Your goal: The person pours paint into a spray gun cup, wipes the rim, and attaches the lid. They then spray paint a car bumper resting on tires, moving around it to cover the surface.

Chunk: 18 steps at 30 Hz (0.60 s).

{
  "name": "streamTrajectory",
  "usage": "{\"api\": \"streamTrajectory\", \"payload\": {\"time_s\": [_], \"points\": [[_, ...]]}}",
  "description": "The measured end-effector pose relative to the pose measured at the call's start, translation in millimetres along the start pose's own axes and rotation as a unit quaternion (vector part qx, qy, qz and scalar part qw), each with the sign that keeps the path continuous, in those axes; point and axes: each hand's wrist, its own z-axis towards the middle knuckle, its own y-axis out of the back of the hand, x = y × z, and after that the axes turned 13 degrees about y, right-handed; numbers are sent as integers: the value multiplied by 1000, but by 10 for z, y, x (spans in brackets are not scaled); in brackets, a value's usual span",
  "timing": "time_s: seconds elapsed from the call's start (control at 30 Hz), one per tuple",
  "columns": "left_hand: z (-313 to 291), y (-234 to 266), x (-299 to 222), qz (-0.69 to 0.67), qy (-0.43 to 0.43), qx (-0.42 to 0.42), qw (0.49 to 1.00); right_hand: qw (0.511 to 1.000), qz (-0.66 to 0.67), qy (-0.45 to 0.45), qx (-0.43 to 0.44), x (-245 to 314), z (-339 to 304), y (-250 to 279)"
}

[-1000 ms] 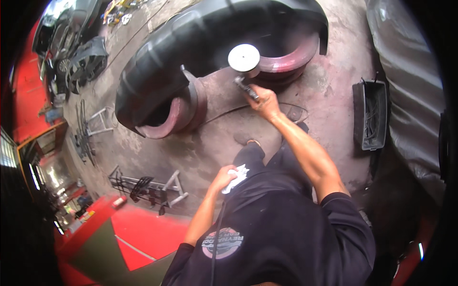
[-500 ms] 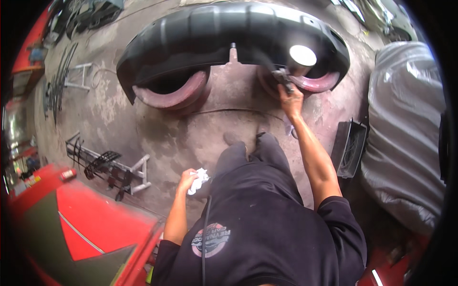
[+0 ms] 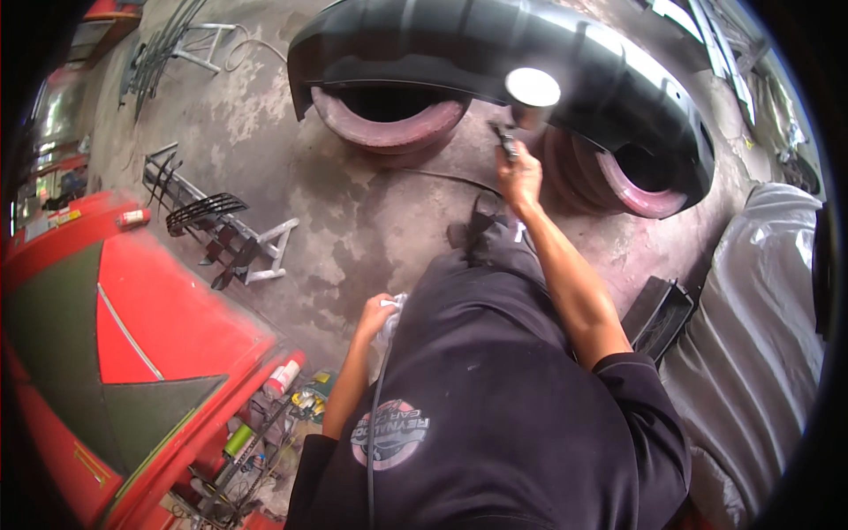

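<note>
My right hand [image 3: 519, 177] is closed around the handle of a spray gun [image 3: 507, 141]. The gun's cup [image 3: 532, 88], with a pale round lid, sits on top. Just beyond it lies a long, shiny black car bumper [image 3: 477, 44], apart from the gun as far as I can see. Two pinkish, overspray-covered tires, a left one [image 3: 389, 134] and a right one [image 3: 649, 201], prop the bumper up off the floor. Low beside my left thigh, my left hand [image 3: 375, 316] grips a crumpled white cloth [image 3: 394, 314], partly hidden by my clothing.
A red and dark-green panel [image 3: 168, 300] fills the left, with tools and cans [image 3: 256, 433] beside it. Black parts rest on a metal stand [image 3: 216, 221]. To the right are a black bin [image 3: 658, 318] and a grey cover [image 3: 751, 291]. A hose [image 3: 442, 177] crosses the floor.
My view has turned, so the bumper and tires appear farther right and tilted. The spray gun has moved leftward along the bumper. My left hand still holds the cloth.
</note>
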Motion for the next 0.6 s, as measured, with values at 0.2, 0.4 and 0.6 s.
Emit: {"api": "streamTrajectory", "payload": {"time_s": [0.2,0.4,0.6], "points": [[83,164,-380,-75,-34,-29,996,975,125,127,131,568,253,-859],[53,259,-302,-97,-40,-60,993,966,143,165,135,804,287,-913],[470,839,302,-213,-12,-40,976,999,28,9,27,361,356,-483]]}}
